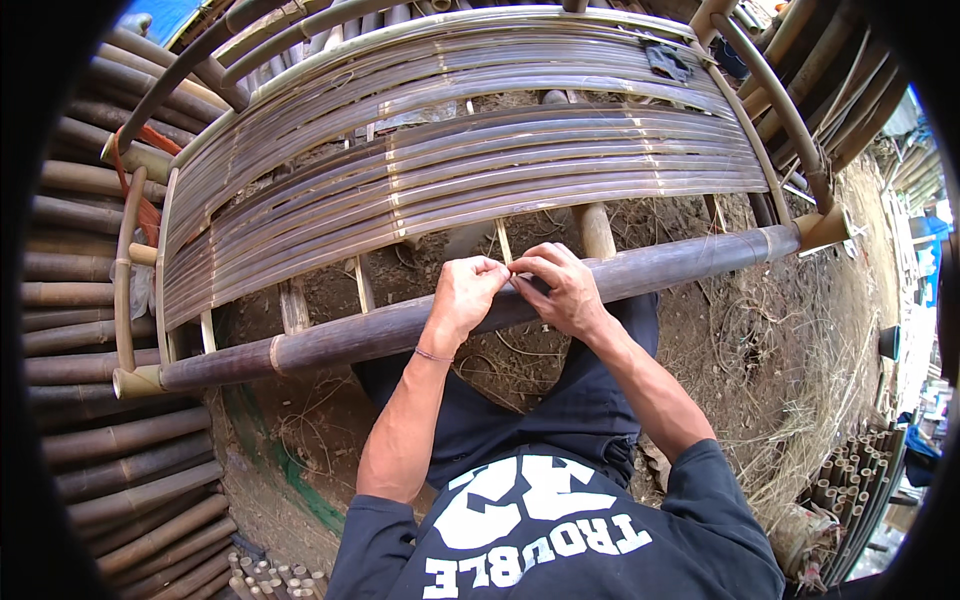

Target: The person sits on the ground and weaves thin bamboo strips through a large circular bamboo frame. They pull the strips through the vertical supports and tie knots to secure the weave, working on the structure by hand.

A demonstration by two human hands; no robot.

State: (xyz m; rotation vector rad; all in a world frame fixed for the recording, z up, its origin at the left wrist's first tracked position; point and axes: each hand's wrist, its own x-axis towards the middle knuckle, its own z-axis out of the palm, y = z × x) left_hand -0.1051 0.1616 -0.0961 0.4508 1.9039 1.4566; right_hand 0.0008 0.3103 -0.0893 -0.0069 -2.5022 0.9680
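Observation:
My left hand (pixel 464 295) and my right hand (pixel 560 287) meet over the thick dark bamboo pole (pixel 360 331) along the near side of a bamboo bench frame. Thumbs and fingers of both are pinched together, tip to tip. Whatever lies between them is too small to make out. Just beyond the fingertips, a thin pale bamboo strip (pixel 503 240) runs from the pole under the seat. Long split bamboo slats (pixel 480 165) form that seat, with a gap between them and the near pole.
Stacked bamboo poles (pixel 130 470) line the left side. Curved bamboo rails (pixel 180 85) rise at the bench's far corners. A dark cloth (pixel 668 63) lies on the slats at far right. Dry fibres litter the dirt floor (pixel 760 330). Cut bamboo pieces (pixel 850 480) stand bundled at lower right.

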